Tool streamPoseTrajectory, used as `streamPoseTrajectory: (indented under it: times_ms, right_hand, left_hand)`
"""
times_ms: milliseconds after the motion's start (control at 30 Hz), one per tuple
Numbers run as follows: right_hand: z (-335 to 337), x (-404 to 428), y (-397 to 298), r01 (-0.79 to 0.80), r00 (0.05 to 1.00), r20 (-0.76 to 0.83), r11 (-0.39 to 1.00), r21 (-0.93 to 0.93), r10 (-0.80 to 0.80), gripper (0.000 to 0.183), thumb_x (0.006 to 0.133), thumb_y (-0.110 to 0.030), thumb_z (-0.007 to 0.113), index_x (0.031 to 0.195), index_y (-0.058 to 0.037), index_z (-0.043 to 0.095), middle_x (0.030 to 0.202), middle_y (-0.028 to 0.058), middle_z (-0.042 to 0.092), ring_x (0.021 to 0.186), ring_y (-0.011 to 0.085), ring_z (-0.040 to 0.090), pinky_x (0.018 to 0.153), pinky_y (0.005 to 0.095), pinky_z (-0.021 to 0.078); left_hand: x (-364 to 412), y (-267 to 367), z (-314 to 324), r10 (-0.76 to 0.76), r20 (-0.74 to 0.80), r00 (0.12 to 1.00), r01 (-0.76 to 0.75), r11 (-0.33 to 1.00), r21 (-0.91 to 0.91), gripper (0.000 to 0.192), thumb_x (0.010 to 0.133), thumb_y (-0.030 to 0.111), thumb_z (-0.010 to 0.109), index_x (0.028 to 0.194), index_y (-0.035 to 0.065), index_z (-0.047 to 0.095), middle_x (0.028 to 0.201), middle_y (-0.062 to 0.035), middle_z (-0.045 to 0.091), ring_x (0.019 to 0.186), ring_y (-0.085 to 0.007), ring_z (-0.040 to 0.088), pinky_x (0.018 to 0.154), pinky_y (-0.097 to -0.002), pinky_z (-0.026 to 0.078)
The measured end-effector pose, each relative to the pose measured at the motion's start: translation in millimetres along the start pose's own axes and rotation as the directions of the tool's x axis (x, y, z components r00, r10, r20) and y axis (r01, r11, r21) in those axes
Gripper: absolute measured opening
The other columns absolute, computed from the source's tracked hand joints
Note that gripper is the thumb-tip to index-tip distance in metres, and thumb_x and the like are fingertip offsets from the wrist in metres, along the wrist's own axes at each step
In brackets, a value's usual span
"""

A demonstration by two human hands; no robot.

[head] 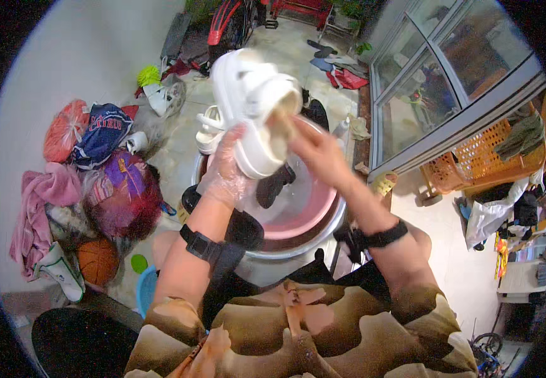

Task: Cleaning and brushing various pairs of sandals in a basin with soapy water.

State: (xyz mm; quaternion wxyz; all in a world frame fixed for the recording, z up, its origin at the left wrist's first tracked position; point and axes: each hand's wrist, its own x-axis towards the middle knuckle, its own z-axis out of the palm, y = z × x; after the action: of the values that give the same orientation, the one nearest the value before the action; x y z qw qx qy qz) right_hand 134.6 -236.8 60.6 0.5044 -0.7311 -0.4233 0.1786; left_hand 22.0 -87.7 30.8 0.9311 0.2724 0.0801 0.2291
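Observation:
A white shoe with a thick sole (pixel 254 104) is held up over a pink basin (pixel 317 208) of water, its toe pointing away from me. My left hand (pixel 228 170), in a clear plastic glove, grips the shoe's side near the heel. At the shoe's opening is my right hand (pixel 317 151), fingers curled; it is blurred, and whether it pinches something there is hidden. A dark item (pixel 273 186) lies in the basin, below the shoe. Another white shoe or sandal (pixel 209 130) sits behind my left hand. The pink basin stands inside a larger metal basin (pixel 282 254).
Bags and a pink towel (pixel 60 184) lie at left, near a basketball (pixel 98 261) and a blue basin (pixel 146 290). A white bottle (pixel 341 128) and a black shoe (pixel 316 112) stand beyond the basins. An orange woven chair (pixel 485 146) and a glass-paned door (pixel 424 85) are at right.

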Motion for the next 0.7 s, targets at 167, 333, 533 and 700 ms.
streamPoseTrajectory:
  times_ms: [167, 333, 533, 700]
  right_hand:
    - [-34.8, -31.3, -1.4, -0.095, 0.953, 0.289, 0.995, -0.009, 0.093, 0.054, 0.089, -0.018, 0.065, 0.137, -0.0028, 0.047, 0.122, 0.0061, 0.060, 0.104, 0.0112, 0.054, 0.093, 0.0272, 0.0434]
    - [-25.2, -17.2, -2.6, -0.077, 0.994, 0.084, 0.987, 0.142, 0.066, 0.048, 0.090, -0.021, 0.063, 0.134, -0.0064, 0.051, 0.123, 0.0091, 0.061, 0.110, 0.0144, 0.056, 0.097, 0.0297, 0.0423]
    - [-32.1, -47.4, 0.3, -0.053, 0.966, 0.254, 0.999, 0.001, 0.051, 0.050, 0.091, -0.016, 0.062, 0.138, -0.0093, 0.048, 0.135, 0.0081, 0.053, 0.119, 0.0160, 0.050, 0.101, 0.0305, 0.0389]
    - [-26.8, -13.1, -33.9, 0.056, 0.994, 0.107, 0.965, -0.255, -0.029, 0.051, 0.085, -0.025, 0.066, 0.134, -0.0172, 0.052, 0.115, 0.0157, 0.065, 0.100, 0.0302, 0.065, 0.089, 0.0343, 0.0490]
  left_hand:
    - [3.5, 24.1, -14.7, 0.043, -0.030, 0.999, -0.044, 0.999, -0.008, 0.071, 0.081, 0.036, 0.064, 0.137, 0.0017, 0.036, 0.128, -0.0166, 0.052, 0.116, -0.0319, 0.054, 0.101, -0.0457, 0.044]
    - [1.0, 6.5, 11.1, -0.003, -0.111, 0.994, 0.012, 0.997, 0.074, 0.078, 0.080, 0.045, 0.065, 0.139, 0.0028, 0.036, 0.131, -0.0160, 0.051, 0.117, -0.0307, 0.054, 0.102, -0.0448, 0.043]
    - [5.6, 30.6, -4.9, 0.090, -0.042, 0.995, -0.089, 0.996, 0.029, 0.076, 0.079, 0.038, 0.063, 0.137, -0.0005, 0.035, 0.127, -0.0196, 0.052, 0.117, -0.0347, 0.054, 0.101, -0.0471, 0.044]
    - [-1.2, 13.7, 4.2, 0.041, -0.082, 0.996, -0.043, 0.999, -0.014, 0.075, 0.078, 0.031, 0.066, 0.137, -0.0014, 0.034, 0.128, -0.0190, 0.051, 0.115, -0.0330, 0.055, 0.098, -0.0472, 0.047]
